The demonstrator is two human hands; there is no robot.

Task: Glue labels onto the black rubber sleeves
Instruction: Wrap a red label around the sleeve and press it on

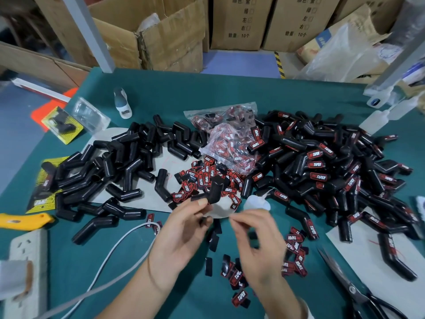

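Teal cloth covers the table (161, 93), and going left to right it's pretty packed. Far left near edge has a white power strip (27, 252) with a yellow box cutter (20, 221) just beyond it, and a white cable (119, 247) curling toward the middle. Past those sits the pile of plain sleeves (119, 162) — bent black rubber tubes, no labels on them. A white glue bottle (123, 103) stands further back.

Middle: the left hand (181, 233) holds one bent black sleeve (212, 192) up over the table, thumb and fingers pinched on its lower end. Right next to it the right hand (259, 247) is blurry; its fingers look pinched together on something small, can't tell what. Loose red-and-black labels (207, 176) lie scattered beyond and under both hands, plus clear bags of labels (230, 139) further back.

Right side is the big heap of labelled sleeves (333, 166) — and black scissors (358, 293) at the near right corner.
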